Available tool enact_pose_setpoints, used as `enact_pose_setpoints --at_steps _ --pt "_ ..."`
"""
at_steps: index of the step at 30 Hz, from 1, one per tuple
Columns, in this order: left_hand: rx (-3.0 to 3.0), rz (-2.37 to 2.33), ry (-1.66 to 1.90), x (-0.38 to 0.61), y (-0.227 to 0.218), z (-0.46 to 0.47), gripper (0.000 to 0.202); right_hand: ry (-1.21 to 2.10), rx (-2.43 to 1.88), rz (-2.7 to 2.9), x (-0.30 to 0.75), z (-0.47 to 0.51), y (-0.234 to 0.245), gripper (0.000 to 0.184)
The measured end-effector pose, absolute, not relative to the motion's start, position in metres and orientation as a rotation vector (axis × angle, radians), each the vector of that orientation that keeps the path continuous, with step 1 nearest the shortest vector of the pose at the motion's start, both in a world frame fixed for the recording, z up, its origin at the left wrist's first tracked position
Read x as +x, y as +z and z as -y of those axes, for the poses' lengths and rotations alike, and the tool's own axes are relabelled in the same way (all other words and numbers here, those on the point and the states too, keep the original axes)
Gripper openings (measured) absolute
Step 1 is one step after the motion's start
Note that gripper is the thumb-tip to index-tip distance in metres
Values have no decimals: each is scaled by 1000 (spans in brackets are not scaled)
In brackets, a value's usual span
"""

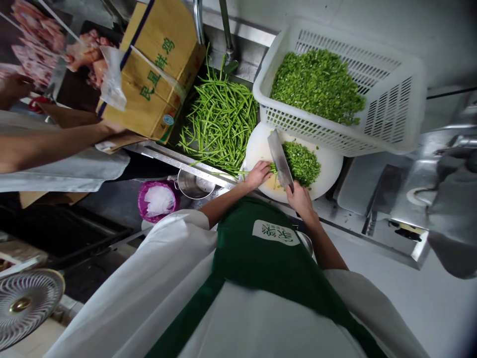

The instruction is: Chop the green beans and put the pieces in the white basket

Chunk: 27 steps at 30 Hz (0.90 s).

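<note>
My right hand [299, 198] grips the handle of a cleaver [279, 158], its blade standing on the round white cutting board [331, 175]. Closed around a few long green beans, my left hand [258, 175] presses them on the board just left of the blade. Chopped green beans [301, 163] lie heaped to the right of the cleaver. Left of the board, a big pile of whole long beans [223, 122] fills the sink area. Behind the board stands a white plastic basket [391, 141] with many chopped green pieces [316, 84] in it.
At the left, a co-worker's arm [55, 144] reaches to a cardboard box [156, 64] near raw meat [87, 54]. Below the counter edge are a metal pot [196, 184] and a purple-lined bin [158, 201]. Metal equipment [428, 174] stands right; a fan [30, 308] is lower left.
</note>
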<state>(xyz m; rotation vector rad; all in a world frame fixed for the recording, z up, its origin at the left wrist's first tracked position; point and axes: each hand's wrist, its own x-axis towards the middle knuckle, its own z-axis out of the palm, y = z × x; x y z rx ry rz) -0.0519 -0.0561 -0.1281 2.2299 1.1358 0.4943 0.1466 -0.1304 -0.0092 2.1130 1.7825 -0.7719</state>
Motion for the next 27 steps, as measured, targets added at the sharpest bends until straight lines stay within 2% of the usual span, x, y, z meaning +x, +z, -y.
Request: enact_pose_setpoints --at_steps 6,11,20,27 --pt "2179 -1067 811 -65 -131 55 27 -724 2130 -1778 122 146 8 33" --pt "2196 -957 795 -68 -141 52 22 -784 2091 -1745 104 131 -3 31" --pt "2198 -1059 911 -74 -133 52 19 -753 2071 -1796 100 130 1 35" --pt "2188 -1032 838 -73 -131 44 26 -771 2036 -1816 98 121 2 33"
